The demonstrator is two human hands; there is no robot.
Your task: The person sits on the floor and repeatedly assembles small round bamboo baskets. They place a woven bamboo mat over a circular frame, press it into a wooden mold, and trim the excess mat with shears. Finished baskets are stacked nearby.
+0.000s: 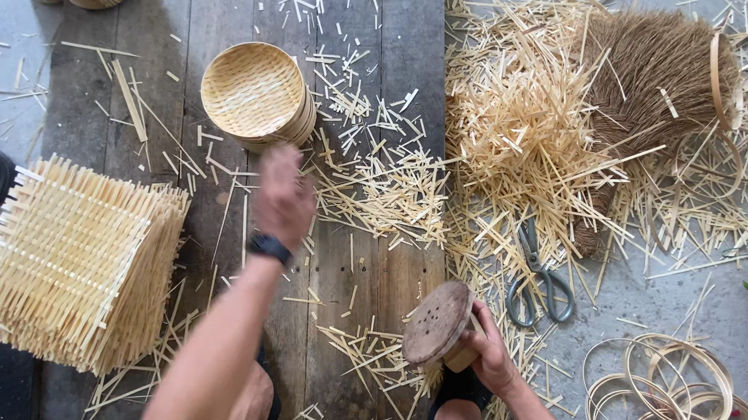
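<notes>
A worker's right hand [489, 355] grips a round wooden form [437, 322], fingers wrapped around its underside so that the disc face, dotted with small holes, tilts up toward the body, seemingly held ready as a mould. Just beyond that hand, a pair of metal scissors [539, 282] lies blades-away on the floor, within easy reach among the trimmed offcuts. To the outside of the right hand, coils of thin bamboo hoops [658, 379] rest flat on the concrete.

The left hand [282, 194], a dark watch [269, 246] on its wrist, stretches forward over the wooden planks [370, 272]; it is blurred, and whether its fingers are spread or curled cannot be told. It holds nothing visible. Just ahead of it sits a stack of small round woven baskets [256, 94], nested one inside another, the nearest thing to its fingertips.

To the outer side of the left arm stands a pile of square woven bamboo mats [79, 257], edges bristling with untrimmed slat ends and stacked in one block. Far across from the right hand, a heap of pale bamboo slivers [521, 112] lies against a mound of brown fibre [654, 68], pushed away from the planks.
</notes>
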